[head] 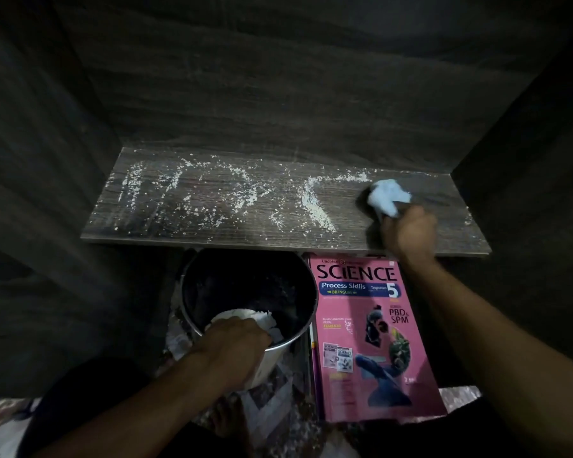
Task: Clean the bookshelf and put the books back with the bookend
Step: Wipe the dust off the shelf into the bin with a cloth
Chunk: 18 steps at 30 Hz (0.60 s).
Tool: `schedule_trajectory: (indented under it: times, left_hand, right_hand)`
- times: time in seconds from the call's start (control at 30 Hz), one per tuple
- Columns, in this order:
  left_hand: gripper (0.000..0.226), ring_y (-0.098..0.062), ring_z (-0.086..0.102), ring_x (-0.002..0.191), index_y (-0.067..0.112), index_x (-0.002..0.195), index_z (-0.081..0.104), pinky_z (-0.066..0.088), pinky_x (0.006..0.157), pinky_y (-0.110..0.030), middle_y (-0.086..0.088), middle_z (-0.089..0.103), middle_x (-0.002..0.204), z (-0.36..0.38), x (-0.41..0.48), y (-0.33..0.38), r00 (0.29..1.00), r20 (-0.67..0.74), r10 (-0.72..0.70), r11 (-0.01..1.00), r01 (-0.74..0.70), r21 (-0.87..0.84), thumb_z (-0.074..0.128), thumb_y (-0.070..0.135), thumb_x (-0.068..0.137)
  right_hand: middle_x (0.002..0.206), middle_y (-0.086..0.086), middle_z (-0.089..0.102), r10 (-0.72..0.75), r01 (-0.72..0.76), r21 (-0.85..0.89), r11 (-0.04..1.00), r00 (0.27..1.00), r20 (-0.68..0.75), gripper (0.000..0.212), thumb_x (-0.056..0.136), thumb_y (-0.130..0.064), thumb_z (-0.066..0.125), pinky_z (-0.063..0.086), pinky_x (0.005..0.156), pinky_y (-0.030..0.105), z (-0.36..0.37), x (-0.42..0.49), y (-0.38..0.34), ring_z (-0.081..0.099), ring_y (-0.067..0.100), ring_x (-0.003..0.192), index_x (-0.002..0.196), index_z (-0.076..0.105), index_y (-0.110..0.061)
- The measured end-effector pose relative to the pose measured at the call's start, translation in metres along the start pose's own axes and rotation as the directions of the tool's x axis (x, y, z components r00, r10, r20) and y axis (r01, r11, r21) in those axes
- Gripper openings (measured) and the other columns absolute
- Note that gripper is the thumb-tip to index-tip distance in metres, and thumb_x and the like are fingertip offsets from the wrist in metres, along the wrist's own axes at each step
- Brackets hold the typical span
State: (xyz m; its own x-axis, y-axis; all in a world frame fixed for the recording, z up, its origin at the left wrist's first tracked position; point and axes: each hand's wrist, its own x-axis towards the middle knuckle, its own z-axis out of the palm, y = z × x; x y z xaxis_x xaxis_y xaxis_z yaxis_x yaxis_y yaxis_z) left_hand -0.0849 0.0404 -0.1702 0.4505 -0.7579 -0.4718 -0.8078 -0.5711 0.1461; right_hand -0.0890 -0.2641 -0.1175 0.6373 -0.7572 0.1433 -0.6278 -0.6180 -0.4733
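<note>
Crumb-strewn shelf (457, 223) is wiped at its right end with a cloth (387, 195) clenched in the right hand (409, 233). Past the bucket (252, 282), gripped at its rim by the left hand (235, 342), crumbs (315, 206) could be swept onto the books (371, 342) lying near right

Print is carried only by the pink book (371, 338).
On its cover "SCIENCE" is set in large black letters; "Process Skills", "BILINGUAL" and a large "5" are printed on a blue band beneath, and "PBD & SPM" lower right (finer print cannot be made out).
</note>
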Motion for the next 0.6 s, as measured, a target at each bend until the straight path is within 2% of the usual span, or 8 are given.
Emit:
schedule_trajectory:
  times: [0.07, 0.13, 0.2, 0.27, 0.33, 0.4, 0.47, 0.6]
  left_hand:
    - [0.038, -0.02, 0.047, 0.129, 0.028, 0.135, 0.053, 0.038, 0.107, -0.035, 0.003, 0.05, 0.142, 0.0, 0.0, -0.001, 1.0, 0.014, 0.005, 0.998, -0.004, -0.056, 0.05, 0.036, 0.098]
    - [0.037, -0.021, 0.05, 0.124, 0.025, 0.134, 0.054, 0.041, 0.103, -0.033, 0.001, 0.054, 0.137, -0.003, -0.001, 0.001, 1.0, -0.006, -0.015, 1.0, 0.015, -0.015, 0.05, 0.031, 0.098]
    - [0.033, -0.025, 0.054, 0.118, 0.019, 0.13, 0.056, 0.042, 0.095, -0.034, -0.004, 0.057, 0.13, -0.011, -0.001, 0.006, 0.999, -0.038, -0.016, 0.998, 0.019, 0.064, 0.049, 0.022, 0.097]
    - [0.033, -0.027, 0.052, 0.12, 0.019, 0.13, 0.056, 0.041, 0.097, -0.035, -0.006, 0.056, 0.131, -0.014, -0.001, 0.006, 0.999, -0.034, -0.027, 0.996, 0.03, 0.079, 0.046, 0.02, 0.098]
    - [0.038, -0.026, 0.047, 0.129, 0.024, 0.134, 0.053, 0.036, 0.106, -0.036, -0.004, 0.049, 0.142, -0.011, -0.001, 0.002, 1.0, -0.024, -0.015, 0.997, 0.016, 0.072, 0.046, 0.024, 0.098]
    - [0.041, -0.024, 0.041, 0.135, 0.028, 0.138, 0.05, 0.031, 0.11, -0.035, -0.001, 0.041, 0.15, -0.01, -0.002, -0.001, 1.0, -0.022, -0.001, 0.999, 0.002, 0.042, 0.047, 0.027, 0.097]
    - [0.041, -0.023, 0.039, 0.137, 0.028, 0.138, 0.05, 0.032, 0.112, -0.034, 0.001, 0.04, 0.151, -0.01, -0.004, -0.003, 1.0, -0.03, 0.001, 1.0, -0.001, 0.012, 0.047, 0.029, 0.098]
    - [0.034, -0.025, 0.051, 0.124, 0.02, 0.131, 0.056, 0.043, 0.1, -0.034, -0.004, 0.054, 0.136, -0.018, -0.004, -0.001, 1.0, 0.003, -0.022, 0.998, 0.022, 0.051, 0.044, 0.024, 0.099]
  right_hand:
    - [0.101, 0.02, 0.073, -0.079, 0.078, 0.036, 0.996, 0.996, 0.039, 0.024, 0.091, -0.012, 0.061, 0.046, 0.063, 0.025, 0.019, -0.015, -0.026, 0.067, 0.029, 0.079, 0.108, 0.071, 0.002]
    - [0.099, 0.013, 0.074, -0.104, 0.097, 0.083, 0.992, 0.991, 0.087, 0.024, 0.093, -0.016, 0.062, 0.039, 0.052, 0.015, 0.038, -0.026, -0.051, 0.062, 0.02, 0.069, 0.11, 0.072, -0.002]
    - [0.103, 0.01, 0.073, -0.138, 0.121, 0.138, 0.983, 0.983, 0.122, 0.026, 0.093, -0.022, 0.064, 0.036, 0.054, 0.012, 0.052, -0.039, -0.077, 0.062, 0.017, 0.075, 0.112, 0.072, -0.006]
    - [0.102, 0.008, 0.071, -0.182, 0.143, 0.207, 0.968, 0.966, 0.184, 0.027, 0.093, -0.024, 0.064, 0.032, 0.051, 0.006, 0.056, -0.052, -0.102, 0.062, 0.017, 0.077, 0.113, 0.073, -0.007]
    - [0.086, 0.002, 0.067, -0.209, 0.111, 0.314, 0.943, 0.931, 0.299, 0.023, 0.095, -0.02, 0.063, 0.028, 0.039, 0.002, 0.056, -0.058, -0.119, 0.058, 0.014, 0.066, 0.11, 0.074, -0.007]
    - [0.068, -0.003, 0.061, -0.146, -0.014, 0.409, 0.912, 0.922, 0.358, 0.021, 0.097, -0.019, 0.059, 0.028, 0.033, 0.006, 0.05, -0.053, -0.124, 0.054, 0.007, 0.048, 0.106, 0.074, -0.007]
    - [0.069, 0.0, 0.063, -0.025, -0.135, 0.445, 0.885, 0.942, 0.335, 0.022, 0.096, -0.02, 0.061, 0.034, 0.035, 0.012, 0.036, -0.035, -0.118, 0.052, 0.002, 0.043, 0.108, 0.073, -0.005]
    - [0.1, 0.021, 0.073, 0.091, -0.112, 0.243, 0.964, 0.991, 0.095, 0.031, 0.092, -0.026, 0.064, 0.045, 0.064, 0.031, -0.001, 0.009, -0.06, 0.067, 0.024, 0.082, 0.107, 0.073, -0.001]
